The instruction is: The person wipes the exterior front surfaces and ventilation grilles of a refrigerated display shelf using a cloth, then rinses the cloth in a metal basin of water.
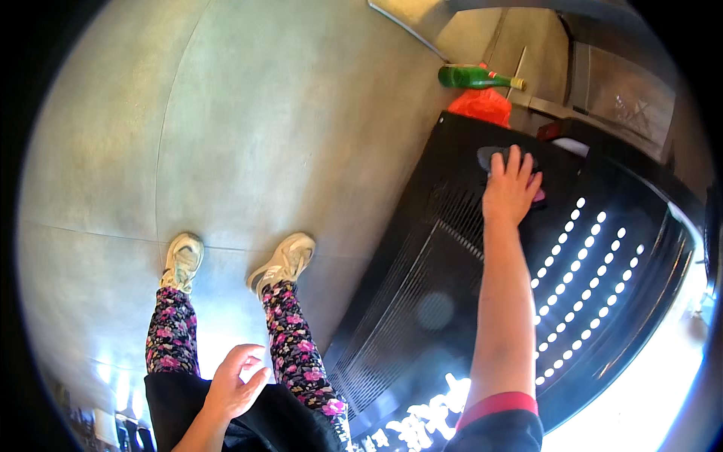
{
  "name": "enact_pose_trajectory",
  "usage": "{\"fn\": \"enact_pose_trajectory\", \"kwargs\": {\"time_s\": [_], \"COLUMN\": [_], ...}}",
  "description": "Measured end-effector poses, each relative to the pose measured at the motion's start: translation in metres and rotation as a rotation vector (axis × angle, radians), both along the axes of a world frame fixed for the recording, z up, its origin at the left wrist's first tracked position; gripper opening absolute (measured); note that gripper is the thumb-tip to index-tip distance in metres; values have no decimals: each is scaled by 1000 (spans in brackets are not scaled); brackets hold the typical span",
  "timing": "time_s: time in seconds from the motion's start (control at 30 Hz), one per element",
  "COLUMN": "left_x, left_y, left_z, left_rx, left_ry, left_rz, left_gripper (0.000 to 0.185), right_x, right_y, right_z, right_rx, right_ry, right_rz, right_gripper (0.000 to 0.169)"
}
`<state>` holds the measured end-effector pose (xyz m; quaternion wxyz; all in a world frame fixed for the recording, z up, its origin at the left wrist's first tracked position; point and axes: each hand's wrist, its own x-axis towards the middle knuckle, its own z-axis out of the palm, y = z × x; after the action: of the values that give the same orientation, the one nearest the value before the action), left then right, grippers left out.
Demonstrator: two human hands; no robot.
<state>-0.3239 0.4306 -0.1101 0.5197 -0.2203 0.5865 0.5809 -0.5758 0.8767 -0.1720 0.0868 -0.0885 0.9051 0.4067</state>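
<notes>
My right hand (509, 186) lies spread on a dark cloth (490, 159), pressing it against the top of a black cabinet (452, 152). A pink patch shows beside the thumb side of that hand; whether it belongs to the cloth I cannot tell. Slotted vents run along the cabinet's near side, and rows of bright white dots (575, 265) line its surface to the right of my forearm. In front of my body hangs my left hand (236, 381), fingers loosely curled and apart, with nothing in it.
Beyond the cabinet's far end lie a green glass bottle (471, 77) on its side and a red plastic bag (480, 106). A thin metal bar (409, 28) slants above them. Grey tiled floor (271, 141) spreads left of the cabinet, under my shoes (285, 257).
</notes>
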Motion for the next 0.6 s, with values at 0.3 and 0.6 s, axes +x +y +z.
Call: {"fn": "enact_pose_trajectory", "kwargs": {"time_s": [0.3, 0.6], "left_x": [72, 133], "left_y": [-16, 16], "left_z": [-14, -38], "left_rx": [-90, -162], "left_ry": [154, 255], "left_rz": [-140, -198], "left_gripper": [36, 33], "right_x": [317, 170], "right_y": [-33, -33], "right_z": [-112, -144], "right_rx": [-81, -197], "right_ry": [-744, -91], "right_rz": [-34, -55], "right_gripper": [27, 31]}}
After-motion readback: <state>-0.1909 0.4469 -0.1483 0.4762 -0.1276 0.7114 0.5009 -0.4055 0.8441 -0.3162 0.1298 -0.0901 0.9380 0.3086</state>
